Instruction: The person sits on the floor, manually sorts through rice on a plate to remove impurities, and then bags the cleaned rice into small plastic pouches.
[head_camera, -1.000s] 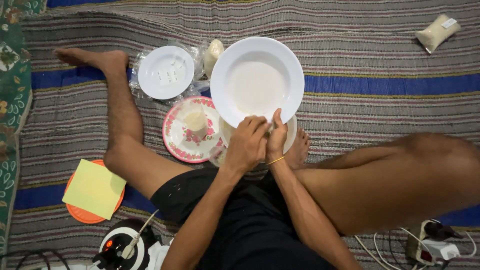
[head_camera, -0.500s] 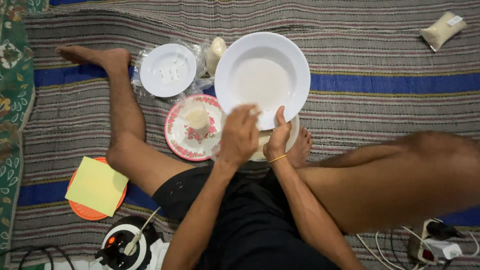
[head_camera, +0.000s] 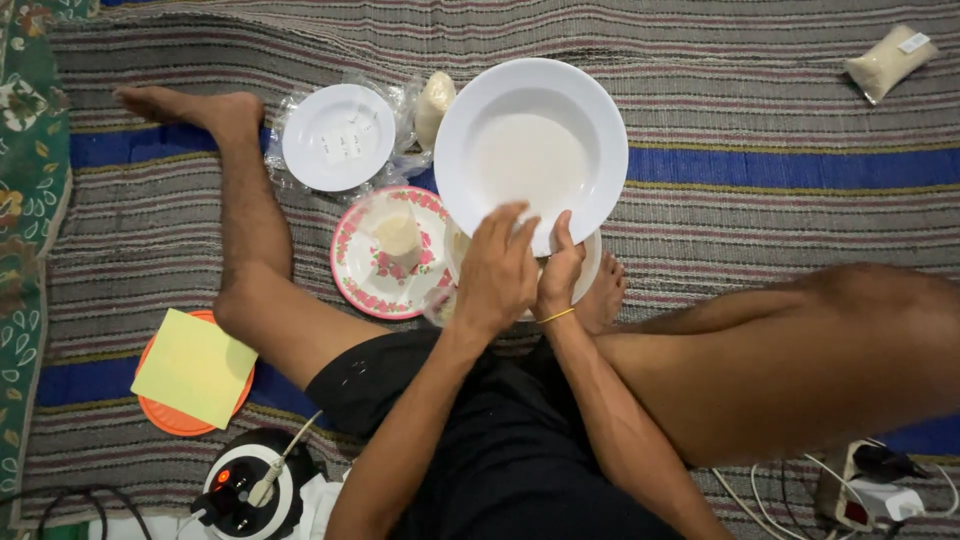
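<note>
Gripping the near rim of a large white bowl (head_camera: 531, 150) with both of my hands, centre frame.

My left hand (head_camera: 497, 275) has its fingers curled over the bowl's lower edge, and my right hand (head_camera: 560, 268) pinches the same edge just beside it, thumb up on the rim. The bowl sits tilted above another white dish (head_camera: 585, 270), whose edge peeks out under my hands. Touching that on the left is a floral plate (head_camera: 365, 270) with a pale lump on it; a small white plate (head_camera: 338, 137) on clear plastic lies at upper left. Open striped mat (head_camera: 780, 90) stretches to the upper right, out to a rice packet (head_camera: 888, 62) in the corner. My legs crowd the lower frame on both sides.
</note>
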